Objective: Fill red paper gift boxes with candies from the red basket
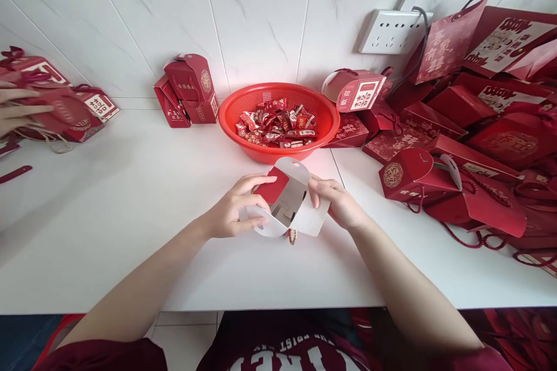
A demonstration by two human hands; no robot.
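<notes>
A small gift box (284,208) stands in front of me with its top flaps spread, so its white inside shows. One flap shows red at the upper left. My left hand (237,208) grips the box's left flaps between thumb and fingers. On the other side, my right hand (334,198) pinches the right flap. A bit of twisted cord (292,236) sticks out under the near edge. Just behind the box sits a red plastic basket (230,139) holding many wrapped candies (278,123).
Folded red boxes (191,90) stand by the wall left of the basket. A large heap of red boxes (470,145) fills the right side below a white power strip (387,32). At far left, another person's hand (17,107) is over more red boxes (93,104).
</notes>
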